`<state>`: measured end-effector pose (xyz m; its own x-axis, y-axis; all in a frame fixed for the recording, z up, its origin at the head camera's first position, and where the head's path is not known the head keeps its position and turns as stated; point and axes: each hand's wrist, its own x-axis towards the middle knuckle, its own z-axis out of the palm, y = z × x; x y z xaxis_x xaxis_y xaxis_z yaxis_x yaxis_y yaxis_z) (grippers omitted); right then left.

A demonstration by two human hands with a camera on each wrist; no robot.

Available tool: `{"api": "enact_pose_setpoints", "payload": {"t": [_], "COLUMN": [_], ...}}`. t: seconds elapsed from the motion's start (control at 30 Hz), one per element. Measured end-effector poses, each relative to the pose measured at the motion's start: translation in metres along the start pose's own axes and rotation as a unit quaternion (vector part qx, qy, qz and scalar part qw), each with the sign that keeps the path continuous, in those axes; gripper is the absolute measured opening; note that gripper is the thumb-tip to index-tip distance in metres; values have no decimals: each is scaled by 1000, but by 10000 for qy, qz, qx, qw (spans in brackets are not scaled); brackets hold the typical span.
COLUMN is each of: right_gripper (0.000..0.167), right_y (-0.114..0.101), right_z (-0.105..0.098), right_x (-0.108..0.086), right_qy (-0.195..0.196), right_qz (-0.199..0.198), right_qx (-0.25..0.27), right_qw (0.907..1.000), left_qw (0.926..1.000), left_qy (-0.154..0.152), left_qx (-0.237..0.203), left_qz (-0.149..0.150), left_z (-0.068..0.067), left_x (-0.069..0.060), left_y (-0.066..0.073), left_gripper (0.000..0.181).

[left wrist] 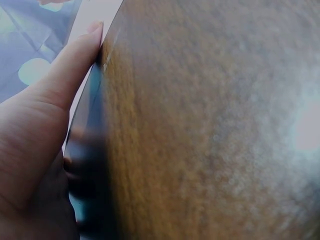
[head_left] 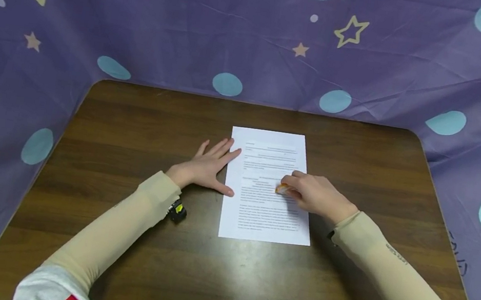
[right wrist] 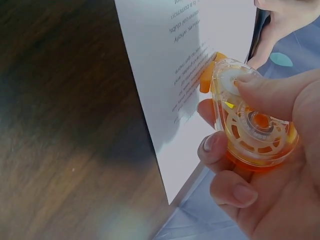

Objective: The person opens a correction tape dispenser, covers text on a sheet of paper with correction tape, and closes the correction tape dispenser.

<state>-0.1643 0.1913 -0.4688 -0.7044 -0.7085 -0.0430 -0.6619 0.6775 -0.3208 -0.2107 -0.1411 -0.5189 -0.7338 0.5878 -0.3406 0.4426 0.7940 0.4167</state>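
A printed sheet of paper (head_left: 258, 220) lies flat on the wooden table. My left hand (head_left: 207, 168) is spread with straight fingers, and its thumb and fingertips rest on the sheet's left edge. In the left wrist view the thumb (left wrist: 75, 62) touches the paper's border. My right hand (head_left: 315, 195) is over the right half of the sheet and grips a correction tape dispenser (right wrist: 255, 122), clear with orange parts. The right thumb presses on its side while the fingers curl round it. Its orange tip (right wrist: 206, 77) points at the printed lines; whether it touches them I cannot tell.
The brown wooden table (head_left: 134, 269) extends round the sheet on all sides. Behind it and along both sides hangs a purple curtain (head_left: 263, 60) with stars and blue spots. A black wrist device (head_left: 177, 211) sits at the left cuff.
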Motion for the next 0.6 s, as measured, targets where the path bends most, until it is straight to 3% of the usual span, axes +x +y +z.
{"api": "enact_pose_setpoints", "payload": {"t": [0.3,0.6], "right_gripper": [17,15], "right_y": [9,20], "right_z": [-5,-7], "right_x": [-10,-26], "right_qy": [-31,130], "right_qz": [126,246], "right_qx": [-78,-99], "right_qw": [9999,9996], "left_qw": [10000,10000], "left_qy": [30,-26], "left_qx": [42,-67], "left_qz": [51,9], "left_z": [3,-1], "left_x": [2,-1], "left_y": [-4,1], "left_gripper": [130,128]}}
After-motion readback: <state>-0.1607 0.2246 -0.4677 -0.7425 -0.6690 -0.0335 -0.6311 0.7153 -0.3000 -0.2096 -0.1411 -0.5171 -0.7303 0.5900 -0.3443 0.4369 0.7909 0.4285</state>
